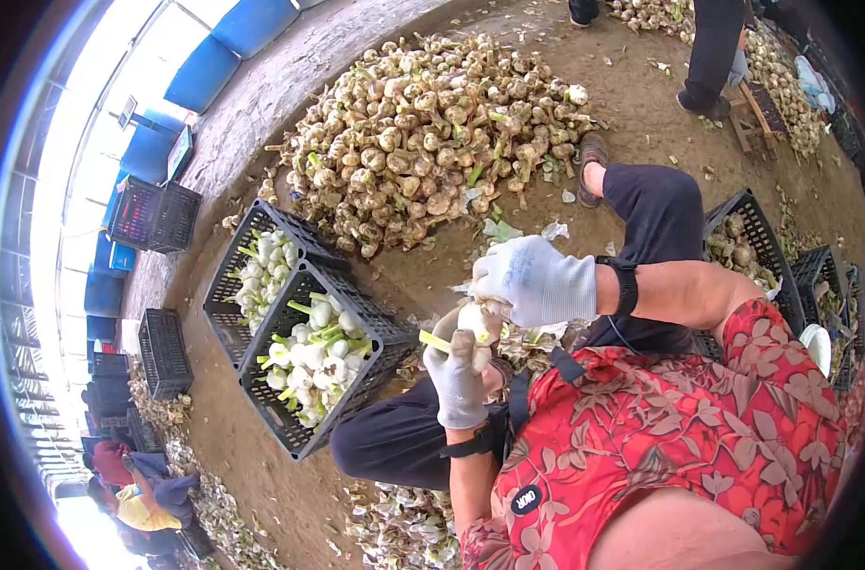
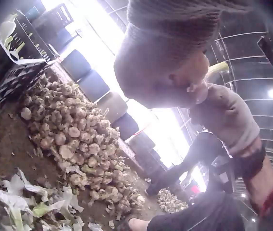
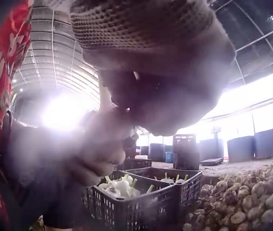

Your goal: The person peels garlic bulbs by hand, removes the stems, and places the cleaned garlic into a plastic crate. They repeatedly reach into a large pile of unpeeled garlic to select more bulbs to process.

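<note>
Both hands, in pale knit gloves, meet over a garlic bulb in front of the lap in the head view. My left hand grips the bulb from below, its pale green stem poking out past the thumb. From above, my right hand pinches the bulb's side with curled fingers. White peeled surface shows between the gloves. In the left wrist view the stem sticks out between the hands; the gloves hide most of the bulb in both wrist views.
Ahead lies a large heap of unpeeled garlic. Two black crates of white, trimmed bulbs stand beside the left knee. Loose skins litter the floor. Another crate sits by the right leg. Other people are farther off.
</note>
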Motion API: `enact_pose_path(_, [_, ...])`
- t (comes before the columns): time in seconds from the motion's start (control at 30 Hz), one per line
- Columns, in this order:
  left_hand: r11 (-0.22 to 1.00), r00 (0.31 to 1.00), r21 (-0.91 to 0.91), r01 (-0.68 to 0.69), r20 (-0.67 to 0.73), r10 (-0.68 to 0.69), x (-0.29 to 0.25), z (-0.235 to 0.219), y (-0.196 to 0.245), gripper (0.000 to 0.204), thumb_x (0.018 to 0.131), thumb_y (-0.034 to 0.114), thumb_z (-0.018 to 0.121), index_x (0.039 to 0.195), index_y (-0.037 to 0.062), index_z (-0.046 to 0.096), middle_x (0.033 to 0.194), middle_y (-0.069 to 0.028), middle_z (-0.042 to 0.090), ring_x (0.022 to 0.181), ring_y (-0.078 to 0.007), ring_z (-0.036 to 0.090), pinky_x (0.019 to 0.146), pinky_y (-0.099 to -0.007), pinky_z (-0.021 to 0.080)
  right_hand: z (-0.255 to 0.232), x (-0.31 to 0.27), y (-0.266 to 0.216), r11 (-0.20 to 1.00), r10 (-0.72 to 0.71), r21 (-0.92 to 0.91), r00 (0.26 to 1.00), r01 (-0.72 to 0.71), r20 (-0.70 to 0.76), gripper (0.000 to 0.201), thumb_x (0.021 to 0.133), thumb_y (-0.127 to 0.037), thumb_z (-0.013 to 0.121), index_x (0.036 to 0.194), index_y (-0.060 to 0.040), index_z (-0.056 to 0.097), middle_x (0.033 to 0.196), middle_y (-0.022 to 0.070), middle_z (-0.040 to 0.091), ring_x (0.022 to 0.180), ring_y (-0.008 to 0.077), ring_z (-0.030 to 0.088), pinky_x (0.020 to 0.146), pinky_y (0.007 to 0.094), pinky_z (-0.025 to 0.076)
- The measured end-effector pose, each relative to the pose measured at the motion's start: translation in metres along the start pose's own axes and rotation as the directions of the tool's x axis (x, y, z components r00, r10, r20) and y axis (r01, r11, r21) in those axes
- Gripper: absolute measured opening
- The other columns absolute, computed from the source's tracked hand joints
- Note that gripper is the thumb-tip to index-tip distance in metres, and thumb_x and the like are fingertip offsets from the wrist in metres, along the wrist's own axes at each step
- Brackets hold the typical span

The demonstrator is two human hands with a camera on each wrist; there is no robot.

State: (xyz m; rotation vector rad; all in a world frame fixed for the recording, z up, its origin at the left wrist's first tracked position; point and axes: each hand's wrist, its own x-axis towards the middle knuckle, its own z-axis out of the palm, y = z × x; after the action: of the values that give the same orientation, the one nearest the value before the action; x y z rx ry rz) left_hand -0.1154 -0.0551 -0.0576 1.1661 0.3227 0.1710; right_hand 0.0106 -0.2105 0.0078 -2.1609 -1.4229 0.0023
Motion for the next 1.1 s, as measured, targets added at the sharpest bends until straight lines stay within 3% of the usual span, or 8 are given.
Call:
enact_pose_path(0.1, [0.997,0.999,-0.065,0.032,-0.017,-0.034,-0.003,0.000,-0.003,0.046,0.087,0.027,0.065,0.117,-0.0064,0.059,0.099,-0.0071,0.064,0.082,-0.0103,0.059,0.070,-0.0232,0.047,0.002,0.001,0.000,1.000,0.028,0.006,1.000,-0.028,0.002,0.016,0.077,-0.021,0.066,0.083,-0.0056,0.065,0.084,0.0115,0.062,0.081,0.0310,0.063,0.068,0.0411,0.051])
enact_pose_path(0.33, [0.992,0.981,-0.059,0.114,0.167,-0.103,-0.005,-0.009,0.013,0.061,0.080,0.042,0.073,0.112,-0.0074,0.060,0.089,-0.0055,0.064,0.079,-0.0090,0.058,0.066,-0.0227,0.046,0.025,0.017,0.018,0.942,0.020,0.336,1.000,-0.014,-0.015,0.014,0.077,-0.011,0.063,0.089,-0.0036,0.064,0.086,0.0127,0.062,0.082,0.0324,0.063,0.069,0.0389,0.050])
enact_pose_path(0.47, [0.997,0.990,-0.044,0.062,0.126,-0.056,-0.001,-0.014,0.009,0.069,0.079,0.034,0.075,0.127,-0.0068,0.048,0.095,-0.0094,0.063,0.069,-0.0115,0.061,0.055,-0.0210,0.049,0.032,0.022,0.016,0.883,0.230,0.393,0.967,-0.256,0.113,0.018,0.080,-0.012,0.061,0.093,0.0001,0.063,0.089,0.0172,0.064,0.087,0.0339,0.064,0.074,0.0390,0.050])
enact_pose_path(0.57, [0.990,0.998,-0.128,0.062,-0.001,-0.063,0.001,-0.003,0.006,0.061,0.087,0.025,0.066,0.135,-0.0034,0.041,0.104,-0.0099,0.061,0.077,-0.0128,0.061,0.062,-0.0242,0.051,0.048,0.015,0.019,0.848,0.365,0.434,0.929,-0.304,-0.061,0.019,0.081,-0.017,0.061,0.093,-0.0026,0.066,0.092,0.0182,0.065,0.088,0.0350,0.064,0.075,0.0403,0.051])
enact_pose_path(0.7, [0.977,0.998,-0.210,-0.035,-0.067,0.021,0.006,0.016,0.000,0.055,0.093,0.022,0.055,0.143,0.0064,0.037,0.112,-0.0101,0.059,0.085,-0.0152,0.061,0.070,-0.0285,0.052,0.046,0.012,0.008,0.588,0.589,0.737,0.800,-0.332,-0.109,0.012,0.087,-0.006,0.057,0.094,0.0025,0.062,0.086,0.0119,0.063,0.080,0.0208,0.061,0.071,0.0316,0.048])
enact_pose_path(0.83, [0.671,0.985,-0.723,0.164,0.086,-0.149,0.007,0.009,-0.019,0.066,0.091,0.044,0.061,0.141,0.0081,0.040,0.114,-0.0083,0.061,0.082,-0.0154,0.062,0.066,-0.0282,0.052,0.050,0.008,-0.001,0.581,0.655,0.762,0.720,-0.287,-0.228,0.008,0.089,-0.004,0.056,0.090,0.0029,0.059,0.082,0.0075,0.058,0.077,0.0141,0.055,0.071,0.0284,0.046])
enact_pose_path(1.0, [0.635,0.984,-0.756,0.156,0.061,-0.169,0.003,0.030,-0.007,0.082,0.077,0.070,0.060,0.126,0.0045,0.049,0.096,-0.0034,0.060,0.061,-0.0135,0.046,0.053,-0.0262,0.036,0.056,0.001,0.001,0.735,0.520,0.660,0.753,-0.155,-0.402,0.008,0.089,-0.003,0.055,0.095,0.0014,0.059,0.086,0.0097,0.061,0.079,0.0175,0.059,0.072,0.0291,0.047])
enact_pose_path(1.1, [0.486,0.977,-0.849,0.208,0.156,-0.147,0.005,0.025,-0.014,0.084,0.076,0.070,0.061,0.123,0.0012,0.050,0.109,-0.0063,0.060,0.063,-0.0123,0.045,0.053,-0.0239,0.035,0.051,0.000,-0.006,0.451,0.719,0.857,0.670,-0.248,-0.185,0.008,0.090,-0.004,0.055,0.095,0.0005,0.058,0.084,0.0077,0.060,0.079,0.0153,0.057,0.071,0.0280,0.047])
